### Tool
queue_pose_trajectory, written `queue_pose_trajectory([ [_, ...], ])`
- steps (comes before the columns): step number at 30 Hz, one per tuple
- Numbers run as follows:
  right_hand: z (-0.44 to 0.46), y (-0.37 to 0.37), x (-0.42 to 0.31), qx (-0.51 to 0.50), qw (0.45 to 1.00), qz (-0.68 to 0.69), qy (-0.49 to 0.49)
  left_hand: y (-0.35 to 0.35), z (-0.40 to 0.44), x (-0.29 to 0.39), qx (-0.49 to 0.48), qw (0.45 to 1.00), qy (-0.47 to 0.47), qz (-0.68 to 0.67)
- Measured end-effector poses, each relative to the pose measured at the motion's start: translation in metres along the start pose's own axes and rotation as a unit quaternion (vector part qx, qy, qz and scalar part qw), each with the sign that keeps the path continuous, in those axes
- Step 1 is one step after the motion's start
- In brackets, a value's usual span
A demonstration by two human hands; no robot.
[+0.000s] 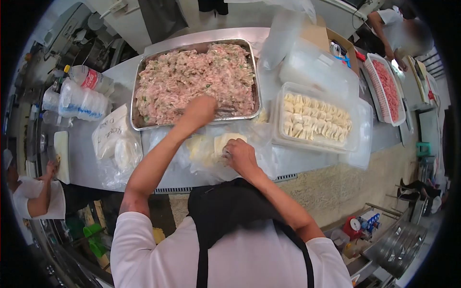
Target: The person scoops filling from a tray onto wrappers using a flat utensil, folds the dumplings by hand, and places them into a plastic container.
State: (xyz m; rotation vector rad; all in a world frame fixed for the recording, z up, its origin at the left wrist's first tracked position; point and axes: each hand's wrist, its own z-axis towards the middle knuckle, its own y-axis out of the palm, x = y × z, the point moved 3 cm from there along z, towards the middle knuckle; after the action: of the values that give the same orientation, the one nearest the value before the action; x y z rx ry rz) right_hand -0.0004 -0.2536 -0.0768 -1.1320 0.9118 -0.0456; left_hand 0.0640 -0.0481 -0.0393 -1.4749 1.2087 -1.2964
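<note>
My left hand (200,113) is closed at the near edge of the ground meat filling (192,79). A thin dark utensil (224,110) shows beside its fingers, partly hidden by the hand and meat. The filling heaps up in a large metal tray (137,126). My right hand (241,156) is curled, fingers pinched at a pale yellow dumpling wrapper (224,140); its palm is hidden. More wrappers (198,148) lie on clear plastic in front of the tray. Rows of folded dumplings (317,120) fill a plastic container (280,128) to the right.
Plastic lids (319,67) lie behind the dumplings. A basket (377,89) of pink meat stands at far right. A marked plastic bag (113,137) and bottles (86,79) are on the left of the metal table (165,181). One co-worker (41,192) is at left, another (391,29) at upper right.
</note>
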Motion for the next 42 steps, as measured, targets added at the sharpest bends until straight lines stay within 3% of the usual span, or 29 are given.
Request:
queue_pose_trajectory([
  [4, 0.001, -0.01, 0.01, 0.006, 0.995, 0.099, 0.026, -0.009, -0.008, -0.002, 0.002, 0.999, 0.034, -0.027],
  [6, -0.001, -0.017, 0.015, 0.009, 0.988, 0.151, 0.044, -0.024, -0.012, -0.015, -0.017, 0.963, 0.05, -0.263],
  [8, -0.007, -0.031, 0.015, 0.126, 0.979, 0.154, 0.036, -0.026, -0.013, -0.017, -0.012, 0.964, 0.026, -0.263],
  [10, -0.013, -0.046, 0.005, 0.128, 0.96, 0.235, 0.078, -0.017, -0.007, -0.017, 0.013, 0.989, 0.049, -0.136],
  [14, -0.033, -0.046, 0.027, 0.107, 0.894, 0.387, 0.199, 0.013, -0.001, -0.006, 0.038, 0.995, 0.05, -0.084],
  [16, -0.04, -0.053, 0.022, 0.072, 0.803, 0.516, 0.289, 0.017, -0.001, -0.001, 0.067, 0.982, 0.118, -0.132],
  [17, -0.04, -0.055, 0.019, 0.092, 0.68, 0.67, 0.282, 0.017, -0.001, -0.006, 0.067, 0.981, 0.122, -0.132],
  [18, -0.04, -0.055, 0.016, 0.109, 0.531, 0.798, 0.263, 0.007, -0.005, -0.013, 0.032, 0.969, 0.099, -0.223],
  [19, -0.04, -0.055, 0.017, 0.112, 0.531, 0.798, 0.262, -0.007, -0.009, -0.015, -0.004, 0.947, 0.076, -0.311],
  [20, -0.04, -0.053, 0.017, 0.097, 0.486, 0.829, 0.26, -0.021, -0.013, -0.013, -0.005, 0.948, 0.08, -0.309],
  [21, -0.039, -0.051, 0.017, 0.081, 0.44, 0.857, 0.256, -0.036, -0.021, -0.009, -0.042, 0.931, 0.013, -0.364],
  [22, -0.039, -0.048, 0.018, 0.084, 0.439, 0.858, 0.255, -0.045, -0.03, -0.007, -0.079, 0.905, -0.054, -0.414],
  [24, -0.033, -0.041, 0.022, 0.101, 0.521, 0.798, 0.285, -0.059, -0.043, -0.008, -0.081, 0.897, -0.054, -0.431],
  [26, -0.019, -0.05, 0.012, 0.122, 0.497, 0.807, 0.295, -0.063, -0.057, -0.008, -0.082, 0.889, -0.054, -0.448],
  [28, -0.007, -0.055, 0.011, 0.146, 0.471, 0.815, 0.306, -0.067, -0.076, 0.001, 0.002, 0.871, 0.017, -0.491],
  [30, 0.006, -0.058, 0.009, 0.128, 0.408, 0.874, 0.231, -0.05, -0.088, 0.014, 0.012, 0.861, 0.006, -0.509],
  [32, 0.016, -0.06, 0.01, 0.136, 0.398, 0.877, 0.231, -0.028, -0.099, 0.024, 0.192, 0.907, 0.138, -0.348],
  [33, 0.019, -0.06, 0.011, 0.139, 0.391, 0.88, 0.232, -0.028, -0.11, 0.027, 0.192, 0.907, 0.139, -0.348],
  [35, 0.021, -0.051, 0.016, 0.178, 0.396, 0.858, 0.274, -0.034, -0.126, 0.029, 0.107, 0.959, 0.043, -0.26],
  [38, 0.015, -0.05, 0.014, 0.23, 0.418, 0.814, 0.331, -0.069, -0.14, 0.047, 0.155, 0.941, 0.009, -0.3],
  [42, 0.013, -0.051, 0.014, 0.226, 0.429, 0.825, 0.291, -0.047, -0.128, 0.053, 0.135, 0.952, 0.069, -0.264],
])
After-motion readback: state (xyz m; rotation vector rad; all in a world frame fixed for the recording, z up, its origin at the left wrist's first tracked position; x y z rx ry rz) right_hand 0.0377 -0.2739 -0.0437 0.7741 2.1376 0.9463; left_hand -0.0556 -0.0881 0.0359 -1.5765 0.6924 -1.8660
